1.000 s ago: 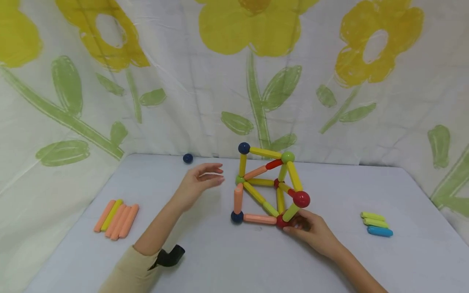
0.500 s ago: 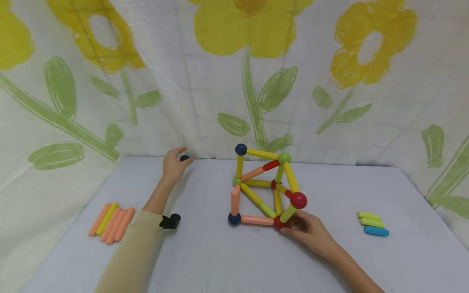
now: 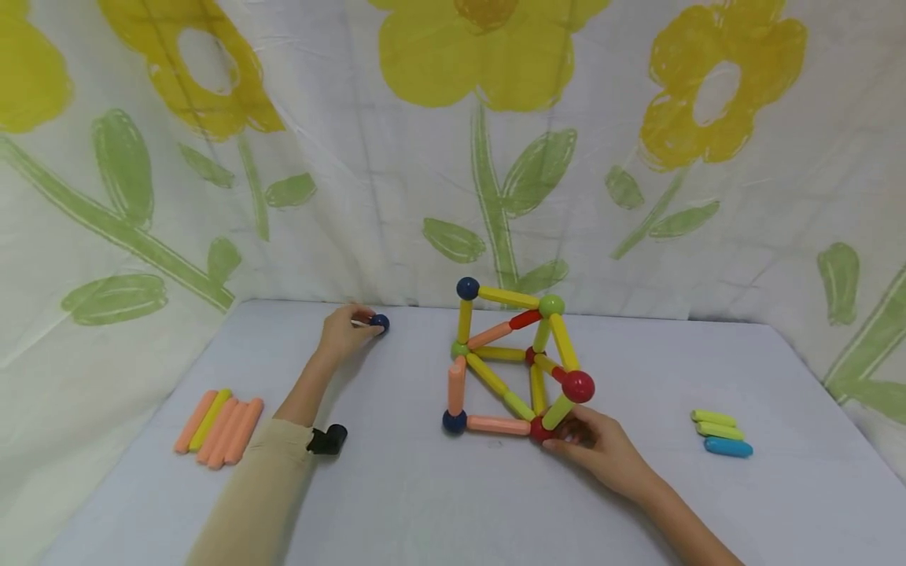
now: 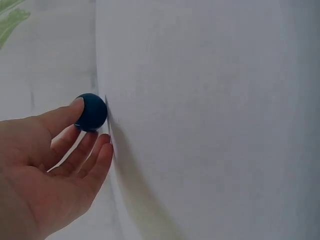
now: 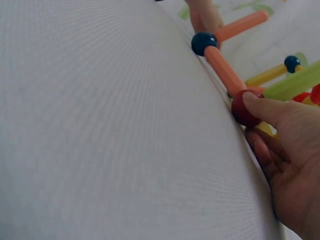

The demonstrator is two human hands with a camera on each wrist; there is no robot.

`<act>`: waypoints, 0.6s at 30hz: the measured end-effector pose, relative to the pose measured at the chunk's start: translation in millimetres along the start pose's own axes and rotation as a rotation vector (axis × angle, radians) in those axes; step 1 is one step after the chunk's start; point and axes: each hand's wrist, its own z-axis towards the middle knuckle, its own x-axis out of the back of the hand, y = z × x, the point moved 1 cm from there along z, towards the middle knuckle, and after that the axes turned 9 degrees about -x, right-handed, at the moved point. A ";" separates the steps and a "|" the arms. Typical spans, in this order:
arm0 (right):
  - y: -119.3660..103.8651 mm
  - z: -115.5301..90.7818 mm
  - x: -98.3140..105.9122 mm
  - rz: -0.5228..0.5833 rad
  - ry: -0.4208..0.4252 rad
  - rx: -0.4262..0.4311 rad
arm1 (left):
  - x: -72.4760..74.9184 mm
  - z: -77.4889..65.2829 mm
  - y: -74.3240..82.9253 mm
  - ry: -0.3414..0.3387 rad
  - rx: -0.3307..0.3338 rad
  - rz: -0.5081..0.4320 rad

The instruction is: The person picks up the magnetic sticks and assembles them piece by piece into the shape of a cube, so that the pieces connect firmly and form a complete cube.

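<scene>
White cloth covers the table [image 3: 410, 503] under both hands, and from the head we see a pale hanging [image 3: 340, 228] painted with yellow flowers and green leaves rising beyond them. At the far edge, the left hand [image 3: 343, 332] pinches a loose blue ball [image 3: 380, 323] between thumb and fingers. The right hand [image 3: 602, 448], nearer to us, grips a red ball [image 3: 542, 429] at the near corner of a stick-and-ball frame [image 3: 487, 373], which stands between the hands. Just above the right hand's fingertips, a yellow-green stick [image 3: 558, 412] carries a second red ball [image 3: 578, 387]; the stick and the gripped ball partly hide those fingers. To the left of the left forearm lies a row of coral sticks [image 3: 232, 431] with one yellow stick [image 3: 210, 420] among them; well to the right of the right hand lie two yellow-green sticks [image 3: 720, 430] beside a blue stick [image 3: 727, 446]. A black device [image 3: 329, 439] sits at the left sleeve's cuff. At the left wrist, we find the loose ball between thumb and fingertips; whether it touches the table we cannot tell. At the right wrist, we see the thumb pressed on the gripped red ball, a coral stick [image 5: 225, 70] running from it to a dark blue corner ball [image 5: 204, 44], and part of the left arm [image 5: 204, 15] behind, partly covered by that corner.
</scene>
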 end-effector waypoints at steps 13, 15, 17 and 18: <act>1.1 -0.9 0.3 -0.001 -0.002 0.003 | -25.2 -17.6 25.2 -0.112 -0.019 -0.012; 1.0 -0.6 0.4 -0.002 -0.003 0.002 | -30.1 -21.1 28.2 -0.111 0.000 -0.042; 0.7 -0.3 0.9 -0.004 -0.001 0.003 | -33.9 -23.9 31.9 -0.114 0.008 -0.076; 0.4 -0.3 1.3 -0.004 0.000 0.004 | -35.1 -25.1 33.8 -0.118 0.013 -0.093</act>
